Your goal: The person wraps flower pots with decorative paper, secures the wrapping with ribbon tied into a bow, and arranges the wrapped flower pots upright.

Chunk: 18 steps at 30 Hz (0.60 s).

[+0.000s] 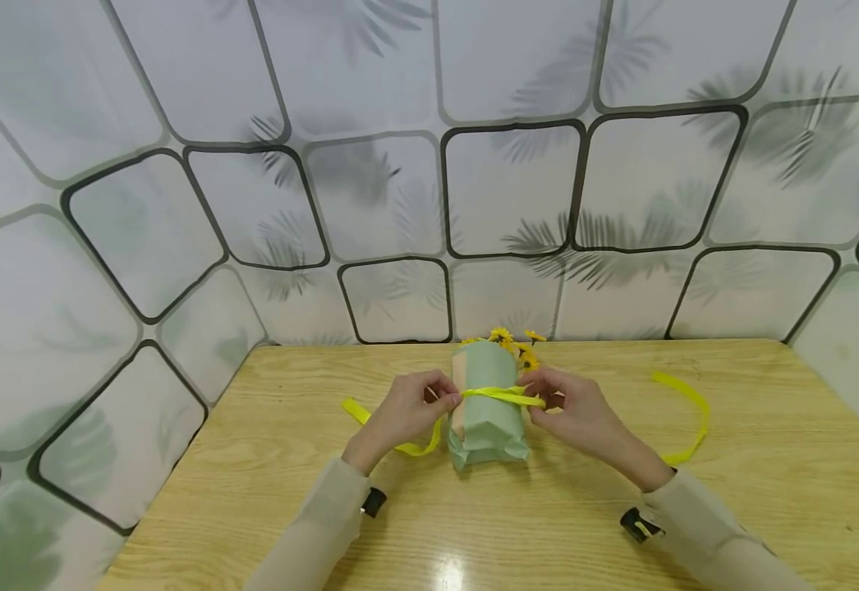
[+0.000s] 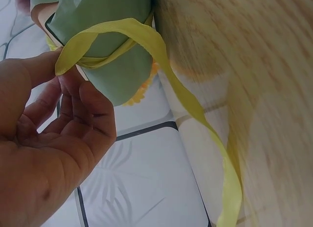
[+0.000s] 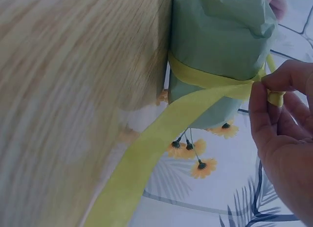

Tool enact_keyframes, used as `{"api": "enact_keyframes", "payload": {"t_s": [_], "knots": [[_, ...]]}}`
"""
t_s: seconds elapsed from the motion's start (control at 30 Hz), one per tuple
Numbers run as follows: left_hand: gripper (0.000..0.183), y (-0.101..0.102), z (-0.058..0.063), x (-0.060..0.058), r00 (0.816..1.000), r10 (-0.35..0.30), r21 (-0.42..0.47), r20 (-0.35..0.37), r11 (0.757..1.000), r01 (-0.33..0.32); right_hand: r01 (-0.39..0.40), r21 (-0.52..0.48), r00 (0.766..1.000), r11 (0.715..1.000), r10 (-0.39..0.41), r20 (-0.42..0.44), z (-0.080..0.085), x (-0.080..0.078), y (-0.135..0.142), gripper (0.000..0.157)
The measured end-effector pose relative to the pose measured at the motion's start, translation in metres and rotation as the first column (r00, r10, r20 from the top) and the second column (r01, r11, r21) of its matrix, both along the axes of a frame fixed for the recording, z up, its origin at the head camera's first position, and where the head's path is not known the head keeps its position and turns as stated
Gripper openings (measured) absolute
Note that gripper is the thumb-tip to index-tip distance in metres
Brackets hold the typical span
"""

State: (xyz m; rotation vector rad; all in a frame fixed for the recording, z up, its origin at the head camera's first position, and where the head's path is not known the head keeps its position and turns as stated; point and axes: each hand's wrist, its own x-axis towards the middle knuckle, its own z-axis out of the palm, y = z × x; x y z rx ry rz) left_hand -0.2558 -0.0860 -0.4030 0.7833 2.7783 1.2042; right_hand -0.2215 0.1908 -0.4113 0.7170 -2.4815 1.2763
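Observation:
A bundle in green wrapping paper [image 1: 490, 368] stands on the table, a peach strip of paper showing along its left side. Yellow ribbon [image 1: 499, 395] runs around its middle. On the left side my left hand [image 1: 412, 408] pinches the ribbon between thumb and forefinger; in the left wrist view a length of ribbon [image 2: 188, 97] loops from there across the paper and down. My right hand [image 1: 571, 408] pinches the ribbon at the right side, and a loose length [image 3: 142, 148] hangs away in the right wrist view. Yellow flowers [image 1: 502, 336] show behind the bundle's top.
The wooden table [image 1: 289, 525] meets a patterned wall covering [image 1: 511, 189] at the back and left. One ribbon tail [image 1: 701, 414] curves over the table at right, another [image 1: 356, 409] at left. Both sleeves carry a small black device [image 1: 374, 501] at the wrist.

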Motion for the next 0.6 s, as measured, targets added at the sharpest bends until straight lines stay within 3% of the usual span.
{"api": "enact_keyframes", "payload": {"t_s": [0.13, 0.27, 0.43, 0.6], "knots": [[0.011, 0.000, 0.000, 0.001, 1.000, 0.001, -0.006, -0.008, 1.000, -0.001, 0.010, 0.106, 0.993, 0.994, 0.002, -0.114, 0.000, 0.000, 0.001, 0.036], [0.010, 0.000, 0.000, 0.001, 1.000, 0.002, -0.010, -0.018, 1.000, -0.002, 0.044, 0.131, 0.982, 0.990, -0.018, -0.189, 0.001, 0.003, 0.005, 0.035], [0.010, 0.001, 0.001, 0.002, 1.000, 0.001, -0.007, -0.016, 1.000, -0.001, 0.044, 0.083, 0.994, 0.996, -0.035, -0.105, 0.001, 0.006, 0.009, 0.036], [0.010, 0.001, 0.001, 0.001, 1.000, 0.001, -0.011, -0.012, 1.000, -0.001, 0.010, -0.035, 1.000, 0.999, -0.009, 0.015, 0.000, 0.009, 0.011, 0.035]]}}
